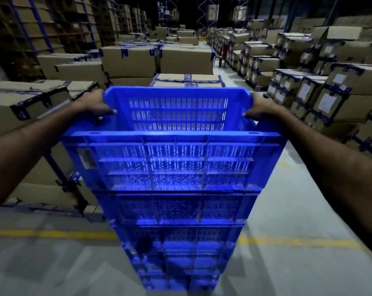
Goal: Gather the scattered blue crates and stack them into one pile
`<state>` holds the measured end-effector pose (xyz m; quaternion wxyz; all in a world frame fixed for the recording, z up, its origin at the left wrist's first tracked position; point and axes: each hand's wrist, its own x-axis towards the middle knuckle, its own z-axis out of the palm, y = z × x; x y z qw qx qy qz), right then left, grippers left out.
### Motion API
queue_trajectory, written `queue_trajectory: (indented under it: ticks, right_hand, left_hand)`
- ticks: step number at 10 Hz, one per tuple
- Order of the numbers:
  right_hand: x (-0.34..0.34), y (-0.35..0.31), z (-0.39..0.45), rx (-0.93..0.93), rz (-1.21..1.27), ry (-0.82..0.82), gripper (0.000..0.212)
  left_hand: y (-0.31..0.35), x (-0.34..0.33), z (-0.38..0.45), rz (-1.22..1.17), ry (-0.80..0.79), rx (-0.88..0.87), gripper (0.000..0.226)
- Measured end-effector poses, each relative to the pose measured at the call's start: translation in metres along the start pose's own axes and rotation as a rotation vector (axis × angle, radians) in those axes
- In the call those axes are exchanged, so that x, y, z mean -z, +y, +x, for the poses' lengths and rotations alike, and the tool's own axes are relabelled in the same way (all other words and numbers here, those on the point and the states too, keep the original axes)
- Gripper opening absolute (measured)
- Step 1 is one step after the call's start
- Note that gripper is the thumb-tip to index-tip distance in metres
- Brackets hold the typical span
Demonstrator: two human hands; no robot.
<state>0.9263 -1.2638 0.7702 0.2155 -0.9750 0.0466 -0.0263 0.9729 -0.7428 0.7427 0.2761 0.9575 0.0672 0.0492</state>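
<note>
Boxes [129, 60] of cardboard are crowding the warehouse on both sides and ahead, leaving a lane of grey floor [287, 210] running up the right of centre. A yellow line [53, 233] is crossing the floor behind the pile [180, 221] of blue crates, which is standing on the floor in the middle of the view. On top of it the top crate [176, 133] is sitting, showing nothing inside. The left hand [95, 105] is gripping its left rim, the right hand [260, 106] is gripping its right rim, thumbs curling over the edge.
</note>
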Motion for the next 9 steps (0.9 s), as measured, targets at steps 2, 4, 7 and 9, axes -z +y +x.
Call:
queue_trajectory:
  ticks: [2, 4, 7, 9]
  right_hand:
    - [0.006, -0.004, -0.006, 0.010, 0.072, -0.010, 0.070]
    - [0.009, -0.007, -0.015, 0.039, 0.059, -0.038, 0.066]
    - [0.020, -0.019, -0.060, 0.131, -0.088, 0.018, 0.057]
    - [0.009, -0.034, -0.107, 0.363, -0.075, 0.169, 0.070]
  left_hand:
    - [0.040, 0.014, -0.059, -0.072, -0.016, 0.005, 0.027]
    - [0.045, 0.024, -0.089, -0.159, -0.146, -0.019, 0.032]
    - [0.038, 0.043, -0.136, -0.212, -0.252, 0.010, 0.076]
    - [0.037, 0.030, -0.171, -0.163, -0.035, -0.093, 0.084]
